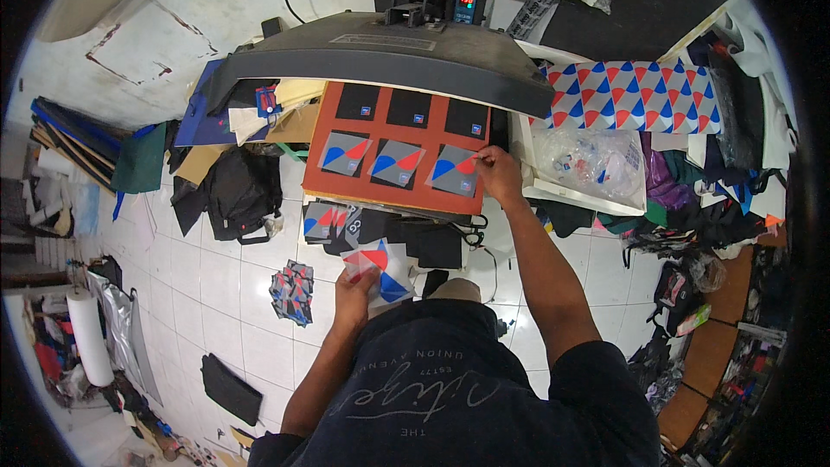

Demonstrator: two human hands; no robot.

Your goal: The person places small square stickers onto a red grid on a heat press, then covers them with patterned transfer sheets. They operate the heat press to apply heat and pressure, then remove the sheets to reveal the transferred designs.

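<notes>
On the reddish-brown pad point(333, 188) of a heat press lie black fabric pieces point(408, 105) in two rows. The far row shows small blue-and-red marks; grey sheets printed with red and blue shapes cover most of the near row. My right hand point(502, 176) is closed at the right edge of the near-right printed sheet point(451, 175), pinching its corner. Close to my body, my left hand point(353, 297) grips translucent printed sheets point(391, 275) of the same pattern; how many cannot be told. The press's dark upper plate point(389, 56) is raised beyond the pad.
Black pieces point(435, 244) and scissors point(469, 232) lie at the pad's near edge. Right of it stands a white tray point(581, 190) with clear plastic. A patterned sheet point(631, 95) lies behind that. Small printed pieces point(292, 292) are heaped on the tiled floor at left.
</notes>
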